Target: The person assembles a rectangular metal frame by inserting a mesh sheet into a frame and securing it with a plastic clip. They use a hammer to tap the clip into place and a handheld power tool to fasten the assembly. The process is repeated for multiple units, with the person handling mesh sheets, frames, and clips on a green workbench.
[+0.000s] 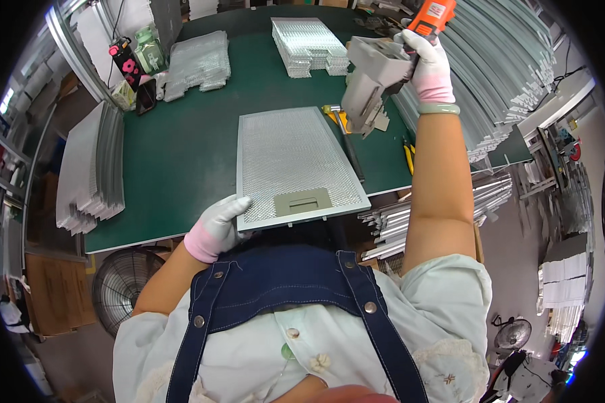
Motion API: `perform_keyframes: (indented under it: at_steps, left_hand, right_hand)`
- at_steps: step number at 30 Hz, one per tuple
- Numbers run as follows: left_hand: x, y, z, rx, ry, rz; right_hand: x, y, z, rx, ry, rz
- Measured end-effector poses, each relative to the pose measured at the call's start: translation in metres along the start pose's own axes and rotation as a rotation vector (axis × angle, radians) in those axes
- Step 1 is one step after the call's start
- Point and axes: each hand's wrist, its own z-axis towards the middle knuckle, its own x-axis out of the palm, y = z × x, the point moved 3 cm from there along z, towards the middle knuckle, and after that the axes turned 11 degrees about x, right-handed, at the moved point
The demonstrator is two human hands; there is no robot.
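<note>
My left hand [216,230], in a white glove with a pink cuff, grips the lower left corner of a framed metal mesh filter panel [289,148]. Its thumb lies on top of the frame, and its other fingers are hidden underneath. A grey latch plate [304,201] is set near the panel's near edge, which juts past the table. Raised at the upper right, my gloved right hand [428,64] is closed round the handle of a grey and orange handheld power tool [373,77]. The tool's grey body points down, right of the panel. A hammer [351,151] lies beside the panel.
Mesh sheets are stacked on the green table [175,161]: a left stack [91,164], a far-left stack [198,62] and a far-middle stack [306,43]. Long metal strips [497,74] fill the right side. Yellow-handled pliers [409,158], a phone [146,96] and bottles [149,50] lie or stand around.
</note>
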Motion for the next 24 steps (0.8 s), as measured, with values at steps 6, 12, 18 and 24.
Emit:
perform_keyframes:
  at_steps: [6, 12, 18, 24]
  left_hand:
    - [0.013, -0.024, -0.020, 0.183, 0.185, -0.046]
    - [0.024, -0.045, -0.043, 0.506, 0.093, 0.133]
    - [0.090, -0.076, -0.003, 0.531, 0.161, 0.467]
    - [0.162, -0.072, 0.035, 0.608, 0.618, 0.675]
  right_hand:
    - [-0.006, 0.051, 0.030, -0.159, -0.136, -0.321]
    - [0.034, 0.069, -0.057, -0.488, -0.326, -0.687]
    - [0.101, -0.010, -0.222, 0.256, 0.591, -0.048]
    - [0.034, 0.048, -0.229, -0.202, -0.755, 0.154]
